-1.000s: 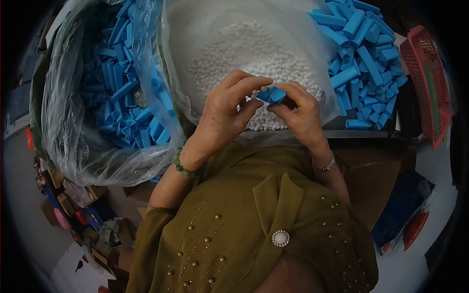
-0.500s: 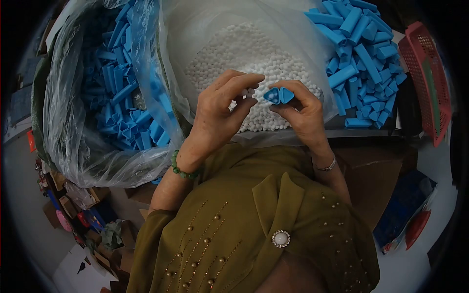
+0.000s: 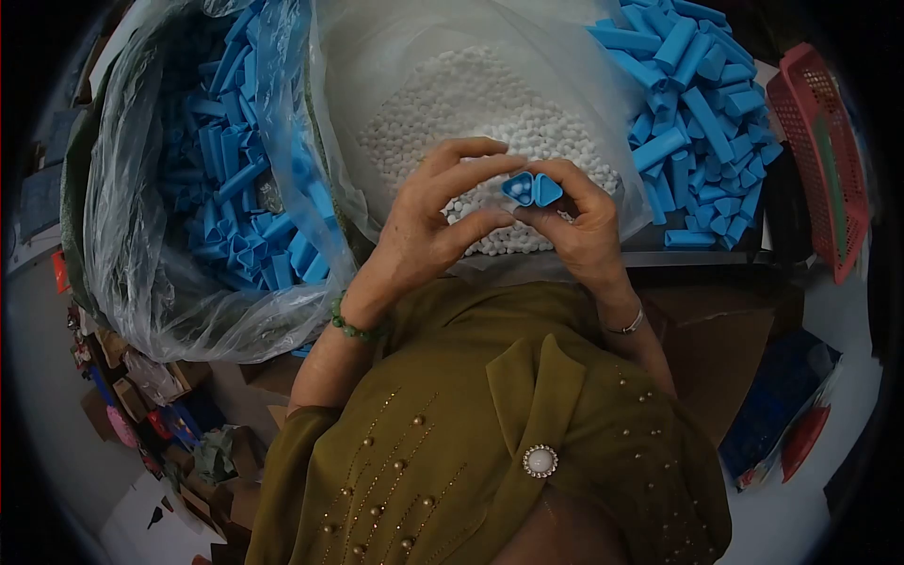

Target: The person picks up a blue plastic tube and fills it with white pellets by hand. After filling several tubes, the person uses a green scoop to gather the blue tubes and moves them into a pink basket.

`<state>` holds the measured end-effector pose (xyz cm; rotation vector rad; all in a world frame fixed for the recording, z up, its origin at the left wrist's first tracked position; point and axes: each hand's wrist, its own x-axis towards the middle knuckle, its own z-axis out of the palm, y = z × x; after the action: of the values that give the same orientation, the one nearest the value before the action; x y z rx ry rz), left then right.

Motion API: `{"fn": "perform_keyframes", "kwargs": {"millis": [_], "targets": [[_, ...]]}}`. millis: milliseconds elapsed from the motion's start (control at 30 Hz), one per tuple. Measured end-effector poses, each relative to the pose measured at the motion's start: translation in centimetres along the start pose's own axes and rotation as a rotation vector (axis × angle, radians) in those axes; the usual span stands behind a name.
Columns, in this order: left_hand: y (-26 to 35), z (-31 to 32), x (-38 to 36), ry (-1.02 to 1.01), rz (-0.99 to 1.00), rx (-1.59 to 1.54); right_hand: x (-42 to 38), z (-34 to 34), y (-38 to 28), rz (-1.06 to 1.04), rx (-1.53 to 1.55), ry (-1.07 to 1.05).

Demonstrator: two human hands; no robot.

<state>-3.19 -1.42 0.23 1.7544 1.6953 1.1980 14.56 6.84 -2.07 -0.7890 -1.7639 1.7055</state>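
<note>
In my right hand (image 3: 589, 217) is a small blue triangular case (image 3: 521, 190), its flap lid (image 3: 547, 189) swung to the right. Several white pellets sit inside the case. Thumb and fingers close around the lid side. My left hand (image 3: 428, 207) is at the case's left side, thumb and fingers apart in a C shape, fingertips close to its rim. I see nothing between those fingers. Below both hands lies a heap of white pellets (image 3: 424, 113), partly hidden by them.
A clear plastic bag (image 3: 122, 273) full of blue triangular cases (image 3: 240, 174) stands at left. More blue cases (image 3: 711, 127) are piled at right, beside a pink basket (image 3: 800, 71). The pellets lie on a whitish plastic sheet (image 3: 367, 47).
White pellets that were between my left fingers now lie in the case. My left hand has moved right to the case's rim, and the case has shifted slightly left.
</note>
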Motion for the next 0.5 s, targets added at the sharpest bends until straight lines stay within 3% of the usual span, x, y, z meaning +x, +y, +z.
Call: {"fn": "perform_keyframes", "kwargs": {"millis": [67,100,167,233,400,500], "targets": [[-0.6,1.0,-0.3,-0.089,-0.036,-0.461,-0.1,0.2,-0.3,0.005,-0.008,-0.004],[-0.3,1.2,-0.4,-0.087,-0.036,-0.460,-0.1,0.2,-0.5,0.009,0.001,-0.056],[0.3,1.6,-0.7,-0.074,-0.337,-0.949,-0.1,0.0,-1.0,0.013,0.007,-0.107],[0.1,1.6,-0.9,-0.052,-0.321,-0.960,-0.2,-0.4,-1.2,0.246,0.442,-0.165],[0.6,1.3,-1.1,-0.062,-0.367,-1.019,-0.2,-0.6,0.2,0.212,0.732,-0.238],[1.5,1.2,-0.9,-0.056,-0.418,-0.852,0.1,-0.6,-0.7,0.254,0.806,-0.276]]}}
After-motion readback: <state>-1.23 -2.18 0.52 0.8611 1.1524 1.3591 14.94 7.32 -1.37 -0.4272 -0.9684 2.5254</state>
